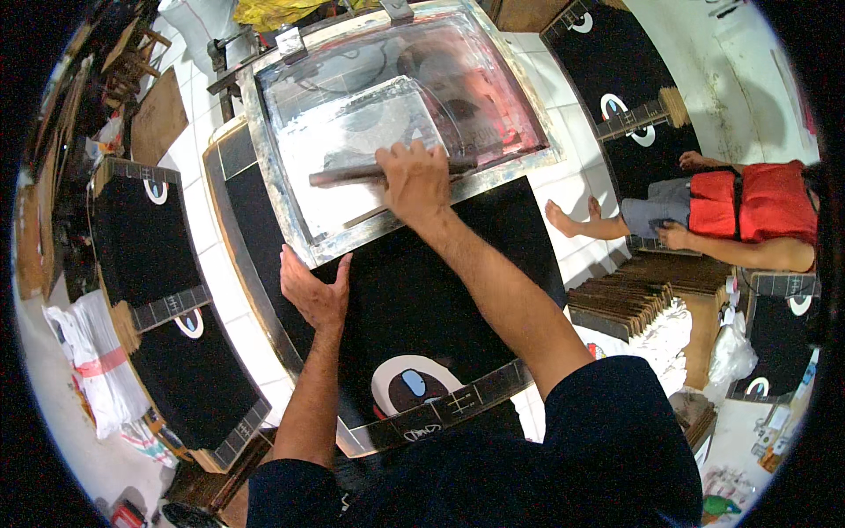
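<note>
My right hand (417, 183) is closed over the handle of a dark, long-bladed squeegee (339, 178), which lies across the mesh of a screen-printing frame (506, 180). White ink covers the mesh's near left part, and red stains show on its right side. My left hand (315, 292) is at the frame's near left corner, touching it, with fingers stretched and thumb apart. Beneath the frame is a black sheet (440, 295) bearing a printed white, brown and blue eye (414, 385) near its close edge. Clamps (289, 42) hold the frame's far edge.
More black sheets with printed eyes lie left (145, 229) and right (607, 75). At right, a person in a red top (757, 202) sits near a stack of brown boards (629, 295). White sacks (97, 361) stand at left.
</note>
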`<control>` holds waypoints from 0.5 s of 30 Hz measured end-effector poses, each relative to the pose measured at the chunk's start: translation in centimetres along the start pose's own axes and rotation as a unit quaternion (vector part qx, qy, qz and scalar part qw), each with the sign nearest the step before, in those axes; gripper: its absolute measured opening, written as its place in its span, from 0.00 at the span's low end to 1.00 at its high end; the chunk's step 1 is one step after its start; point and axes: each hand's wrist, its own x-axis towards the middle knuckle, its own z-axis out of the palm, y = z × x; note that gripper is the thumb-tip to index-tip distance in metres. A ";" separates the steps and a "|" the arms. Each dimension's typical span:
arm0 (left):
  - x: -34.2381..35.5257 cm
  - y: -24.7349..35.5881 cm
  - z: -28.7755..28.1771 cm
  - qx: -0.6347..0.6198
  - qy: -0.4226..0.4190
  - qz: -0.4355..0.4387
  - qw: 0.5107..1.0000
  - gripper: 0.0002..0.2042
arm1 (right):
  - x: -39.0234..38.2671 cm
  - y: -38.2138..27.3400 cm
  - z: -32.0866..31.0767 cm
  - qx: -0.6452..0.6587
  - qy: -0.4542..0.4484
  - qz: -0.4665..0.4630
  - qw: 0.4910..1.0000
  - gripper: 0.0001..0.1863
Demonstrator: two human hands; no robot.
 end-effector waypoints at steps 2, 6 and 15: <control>0.0 -0.1 0.0 -0.009 -0.006 -0.004 1.000 0.57 | -0.1 -0.5 -0.2 0.017 0.010 -0.018 1.000 0.17; -0.2 -0.3 0.0 0.005 0.010 0.008 1.000 0.57 | 1.0 0.1 -0.4 0.047 0.007 -0.079 0.996 0.12; -0.2 -0.2 -0.3 0.003 -0.034 -0.024 0.999 0.57 | 14.9 1.4 4.2 0.016 0.084 -0.143 0.986 0.13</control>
